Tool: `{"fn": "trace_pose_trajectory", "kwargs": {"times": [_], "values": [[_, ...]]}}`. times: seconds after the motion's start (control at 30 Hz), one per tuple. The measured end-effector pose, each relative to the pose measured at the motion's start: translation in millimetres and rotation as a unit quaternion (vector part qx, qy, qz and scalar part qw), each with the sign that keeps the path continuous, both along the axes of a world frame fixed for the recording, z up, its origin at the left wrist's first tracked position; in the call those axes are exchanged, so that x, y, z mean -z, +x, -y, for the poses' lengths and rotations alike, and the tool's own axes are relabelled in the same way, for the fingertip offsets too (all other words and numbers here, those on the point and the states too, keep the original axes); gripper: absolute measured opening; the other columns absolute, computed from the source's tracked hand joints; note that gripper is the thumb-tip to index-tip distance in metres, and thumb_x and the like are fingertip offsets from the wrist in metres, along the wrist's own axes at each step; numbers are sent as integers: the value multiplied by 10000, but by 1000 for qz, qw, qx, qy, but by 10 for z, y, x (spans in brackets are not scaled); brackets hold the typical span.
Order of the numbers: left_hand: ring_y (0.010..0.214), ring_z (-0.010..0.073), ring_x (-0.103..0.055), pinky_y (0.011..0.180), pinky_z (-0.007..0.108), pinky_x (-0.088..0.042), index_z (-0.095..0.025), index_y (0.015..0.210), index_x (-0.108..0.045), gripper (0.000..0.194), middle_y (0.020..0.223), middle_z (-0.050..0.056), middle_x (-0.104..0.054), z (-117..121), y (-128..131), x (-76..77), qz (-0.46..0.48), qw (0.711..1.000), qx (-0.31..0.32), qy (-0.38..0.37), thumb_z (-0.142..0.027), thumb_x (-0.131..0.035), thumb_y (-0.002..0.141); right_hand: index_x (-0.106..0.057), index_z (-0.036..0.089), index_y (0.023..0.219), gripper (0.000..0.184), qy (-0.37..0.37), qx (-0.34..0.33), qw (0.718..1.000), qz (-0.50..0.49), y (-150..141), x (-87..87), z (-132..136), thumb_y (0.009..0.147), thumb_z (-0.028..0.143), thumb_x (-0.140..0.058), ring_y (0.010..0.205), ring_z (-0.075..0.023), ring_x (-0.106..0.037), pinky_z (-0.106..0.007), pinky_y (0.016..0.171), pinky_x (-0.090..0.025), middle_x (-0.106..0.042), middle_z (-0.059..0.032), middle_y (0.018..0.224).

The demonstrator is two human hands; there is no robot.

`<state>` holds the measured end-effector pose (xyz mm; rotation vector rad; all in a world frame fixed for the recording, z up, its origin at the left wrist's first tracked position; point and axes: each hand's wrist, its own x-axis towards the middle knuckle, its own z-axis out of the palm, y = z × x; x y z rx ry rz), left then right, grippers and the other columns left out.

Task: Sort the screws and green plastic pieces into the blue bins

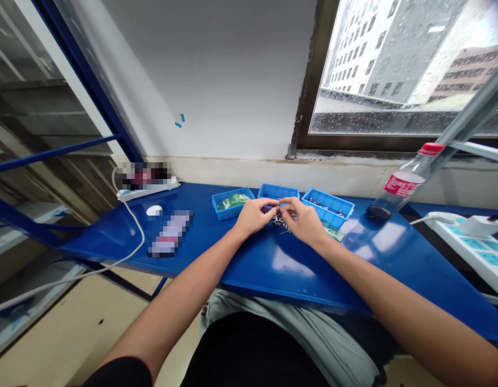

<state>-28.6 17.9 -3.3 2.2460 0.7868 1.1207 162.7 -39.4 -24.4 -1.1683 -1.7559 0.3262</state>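
My left hand [254,216] and my right hand [302,219] meet above the blue table, fingertips close together. Both are closed in a pinch; whatever is between the fingertips is too small to make out. Right below them lies a pile of small metal parts [278,221], partly hidden by the fingers. Behind the hands stand three blue bins: the left bin [223,214] holds green pieces, the middle bin [278,189] is mostly hidden by my hands, and the right bin [338,213] holds small dark and metallic parts. Some green pieces [333,232] lie beside my right wrist.
A plastic bottle [403,185] with a red cap stands at the back right, near a power strip [475,250]. Left are a blurred-out flat object [170,234], a white round object [154,210], another power strip [150,188] and a white cable [141,236] crossing the table edge.
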Motion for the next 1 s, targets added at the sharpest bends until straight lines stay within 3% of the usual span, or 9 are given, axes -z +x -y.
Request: {"fn": "trace_pose_trajectory", "kwargs": {"times": [0.13, 0.3, 0.47, 0.67, 0.8, 0.9, 1.0], "values": [[951, 214, -797, 919, 337, -641, -172, 1100, -816, 211, 1080, 76, -832, -2, -1, -7, 11, 1000, 3, -24, -196, -691, 932, -649, 241, 1232, 260, -2, 6, 1000, -31, -30, -37, 9, 1024, 385, -591, 884, -262, -796, -406, 804, -650, -815, -72, 1008], [946, 199, -775, 897, 340, -631, -202, 1004, -837, 170, 1064, 72, -818, -68, -3, 16, 14, 999, 9, 30, -141, -719, 897, -686, 215, 1095, 268, -4, 30, 997, -67, -19, -33, -28, 976, 453, -660, 886, -255, -771, -387, 754, -648, -788, -94, 980], [950, 195, -768, 919, 347, -620, -195, 948, -825, 174, 1030, 69, -811, -78, -18, 22, 17, 998, 25, 57, -87, -711, 871, -689, 221, 996, 201, -28, 11, 997, -76, 2, -5, -45, 920, 406, -717, 865, -238, -756, -387, 768, -645, -777, -68, 933], [952, 185, -784, 913, 327, -642, -156, 1164, -744, 331, 1100, 90, -805, -37, 6, 26, 38, 998, 57, -9, -53, -662, 861, -634, 216, 1064, 243, -32, 8, 996, -88, -5, 22, -73, 840, 268, -714, 826, -218, -735, -354, 719, -623, -756, -61, 928], [997, 210, -789, 915, 336, -642, -158, 1226, -721, 299, 1136, 106, -807, -14, 23, 14, 21, 999, 34, -17, -181, -687, 930, -691, 209, 1058, 242, 4, 39, 999, -31, 0, -15, -69, 819, 208, -658, 731, -199, -677, -350, 688, -594, -721, -43, 866], [968, 230, -788, 892, 339, -626, -177, 1115, -790, 238, 1094, 87, -826, -1, 4, -2, -16, 1000, 6, 0, -336, -664, 990, -728, 213, 964, 162, 37, 65, 997, -1, 9, -43, -52, 820, 204, -654, 722, -203, -666, -364, 703, -587, -721, -53, 866], [929, 244, -798, 859, 333, -614, -206, 1008, -840, 287, 1013, 47, -844, 6, -22, -9, -35, 999, 4, -18, -435, -669, 990, -728, 216, 971, 138, 20, 52, 998, -23, 8, -45, -34, 847, 226, -668, 787, -224, -714, -365, 722, -602, -760, -61, 904]]}}
